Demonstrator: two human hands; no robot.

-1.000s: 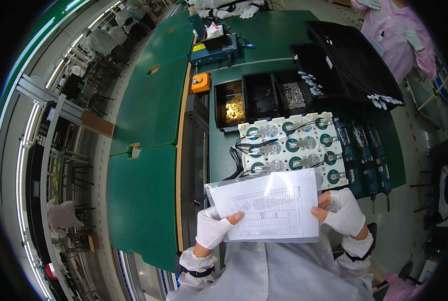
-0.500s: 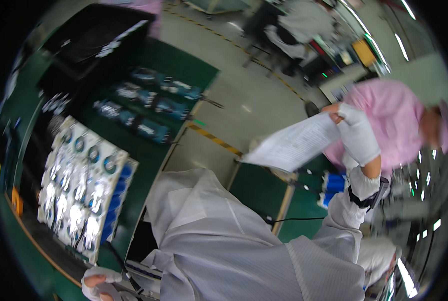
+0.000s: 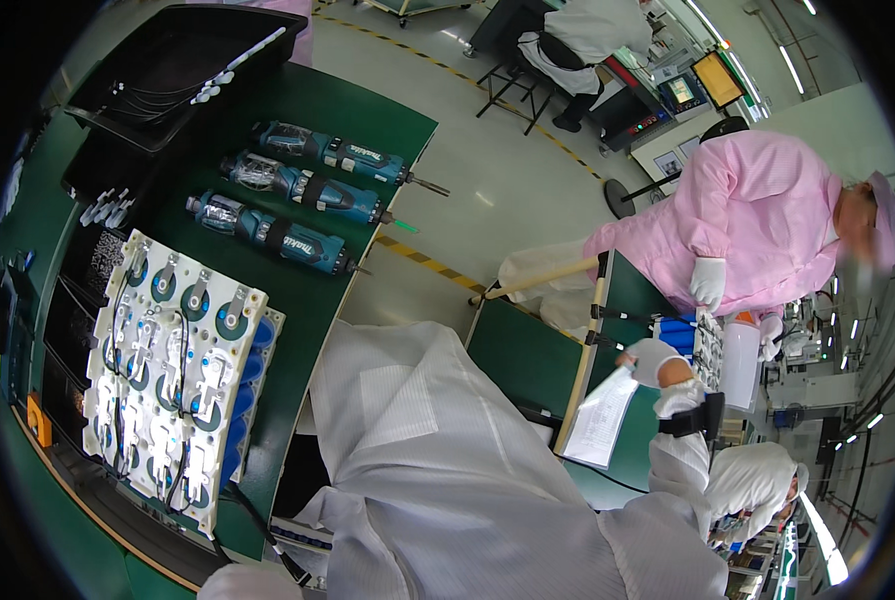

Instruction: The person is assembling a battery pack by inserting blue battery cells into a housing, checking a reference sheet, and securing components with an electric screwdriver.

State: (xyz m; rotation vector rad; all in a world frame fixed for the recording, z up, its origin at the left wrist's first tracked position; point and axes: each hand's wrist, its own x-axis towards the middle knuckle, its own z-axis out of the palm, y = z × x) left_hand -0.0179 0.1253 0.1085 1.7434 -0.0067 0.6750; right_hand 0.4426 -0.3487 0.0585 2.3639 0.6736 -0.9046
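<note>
Right hand point(image 3: 655, 363) grips paper point(image 3: 599, 425) by one end, likely leaving it readable below the hand; left hand point(image 3: 250, 583) mostly cropped, can't tell grip.

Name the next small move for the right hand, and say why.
Probably lower the printed sheet onto the green bench top and let go: the right hand grips the sheet at one end, and its free part appears over that bench top. Whether they touch, I cannot tell.
</note>
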